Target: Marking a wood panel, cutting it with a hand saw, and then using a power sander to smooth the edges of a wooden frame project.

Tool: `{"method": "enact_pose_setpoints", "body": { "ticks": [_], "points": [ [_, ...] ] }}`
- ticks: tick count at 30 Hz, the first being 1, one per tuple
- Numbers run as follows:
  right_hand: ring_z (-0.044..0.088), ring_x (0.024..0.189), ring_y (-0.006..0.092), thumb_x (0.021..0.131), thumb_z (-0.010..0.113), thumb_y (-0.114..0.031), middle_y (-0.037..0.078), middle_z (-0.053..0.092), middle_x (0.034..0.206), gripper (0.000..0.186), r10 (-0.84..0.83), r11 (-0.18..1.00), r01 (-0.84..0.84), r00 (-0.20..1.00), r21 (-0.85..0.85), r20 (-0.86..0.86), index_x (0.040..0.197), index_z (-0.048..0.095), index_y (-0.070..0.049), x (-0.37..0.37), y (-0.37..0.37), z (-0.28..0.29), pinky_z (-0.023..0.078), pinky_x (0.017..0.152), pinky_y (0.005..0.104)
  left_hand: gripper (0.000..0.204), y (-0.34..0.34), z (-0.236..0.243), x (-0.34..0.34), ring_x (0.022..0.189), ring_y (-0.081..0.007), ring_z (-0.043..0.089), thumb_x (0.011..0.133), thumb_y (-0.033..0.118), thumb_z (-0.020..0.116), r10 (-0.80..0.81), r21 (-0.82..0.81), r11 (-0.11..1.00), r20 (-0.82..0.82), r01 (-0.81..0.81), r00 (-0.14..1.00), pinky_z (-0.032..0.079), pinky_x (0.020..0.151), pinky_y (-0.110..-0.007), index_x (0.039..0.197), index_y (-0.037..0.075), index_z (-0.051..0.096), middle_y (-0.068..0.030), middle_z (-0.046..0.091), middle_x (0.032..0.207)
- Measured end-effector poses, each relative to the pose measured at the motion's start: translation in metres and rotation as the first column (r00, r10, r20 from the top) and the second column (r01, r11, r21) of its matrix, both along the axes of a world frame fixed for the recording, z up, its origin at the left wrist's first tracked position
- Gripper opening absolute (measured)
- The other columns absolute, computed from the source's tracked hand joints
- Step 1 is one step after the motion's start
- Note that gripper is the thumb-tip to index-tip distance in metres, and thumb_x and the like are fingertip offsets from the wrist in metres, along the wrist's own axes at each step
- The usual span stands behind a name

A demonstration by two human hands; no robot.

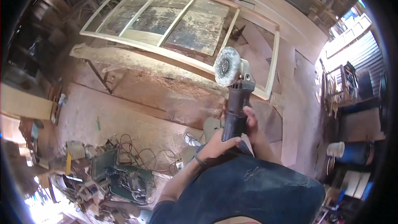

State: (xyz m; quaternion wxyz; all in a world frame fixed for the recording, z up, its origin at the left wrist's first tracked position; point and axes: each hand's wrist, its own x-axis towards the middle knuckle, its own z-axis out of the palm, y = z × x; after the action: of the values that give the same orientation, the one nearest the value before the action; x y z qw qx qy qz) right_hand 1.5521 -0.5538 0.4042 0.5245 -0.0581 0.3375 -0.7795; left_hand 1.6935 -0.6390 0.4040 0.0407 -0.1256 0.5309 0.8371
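Observation:
An angle grinder (237,108) with a dark body points upward in front of me, its round, pale, worn-looking disc (227,66) at the top facing left. My left hand (219,144) is closed around the lower end of the body, with a dark band on that wrist. On the other side, my right hand (251,122) holds the grinder with bent fingers, partly hidden by it. Beyond the disc, a pale wooden frame (177,20) with several crossbars lies on a rough workbench (137,60). The disc overlaps the frame's near edge in view; contact cannot be made out.
Tangled cables (137,151) and a green machine (124,178) lie on the floor at lower left. Sawdust (170,85) is spread below the bench. At right stand a white bucket (336,149), a blue drum (357,153) and a wooden rack (342,85).

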Motion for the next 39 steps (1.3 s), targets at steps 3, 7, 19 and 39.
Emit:
{"method": "enact_pose_setpoints", "body": {
  "ticks": [3,7,19,39],
  "points": [
    [0.064,0.089,0.0293,0.074,0.062,-0.030,0.018,0.061,0.103,0.056,0.126,0.964,-0.073,0.972,-0.257,0.196,0.119,0.049,0.001,-0.016,-0.018,0.007,0.055,0.080,0.0383,0.039,-0.033,-0.006,-0.013,0.059,-0.0084,0.056,0.089,0.040,0.063,-0.357,0.300,0.887,-0.036,0.351,0.933,0.041,0.052,-0.021,0.100,0.002,0.057,-0.0027,0.060,0.075],
    [0.064,0.088,0.0299,0.068,0.061,-0.022,0.018,0.061,0.097,0.052,-0.042,0.999,0.043,0.989,0.004,-0.141,0.113,0.051,0.003,-0.058,-0.041,0.013,0.055,0.079,0.0370,0.035,-0.059,-0.026,-0.057,0.063,-0.0081,0.057,0.090,0.031,0.067,-0.125,0.013,0.992,0.095,0.124,0.988,0.046,0.057,-0.022,0.104,0.001,0.057,-0.0031,0.061,0.079],
    [0.063,0.055,0.0208,0.080,0.062,-0.020,0.013,0.064,0.073,0.023,-0.226,0.764,0.449,0.859,0.463,-0.460,0.086,0.060,0.001,-0.263,-0.119,-0.092,0.053,0.054,0.0309,0.035,-0.129,-0.112,-0.246,0.065,-0.0083,0.057,0.097,0.032,0.055,-0.223,0.608,0.793,0.318,-0.018,0.922,0.047,0.057,-0.021,0.112,0.000,0.056,-0.0035,0.064,0.091],
    [0.066,0.089,0.0353,0.074,0.069,-0.035,0.020,0.068,0.096,0.048,0.432,0.525,0.533,0.505,0.664,-0.747,0.109,0.062,-0.002,-0.586,-0.241,-0.231,0.051,0.079,0.0422,0.019,-0.353,-0.247,-0.278,0.089,-0.0310,0.052,0.077,0.024,0.055,0.262,-0.969,-0.133,0.166,0.206,0.951,0.028,0.102,-0.054,0.078,0.007,0.064,-0.0099,0.059,0.082]
  ]
}}
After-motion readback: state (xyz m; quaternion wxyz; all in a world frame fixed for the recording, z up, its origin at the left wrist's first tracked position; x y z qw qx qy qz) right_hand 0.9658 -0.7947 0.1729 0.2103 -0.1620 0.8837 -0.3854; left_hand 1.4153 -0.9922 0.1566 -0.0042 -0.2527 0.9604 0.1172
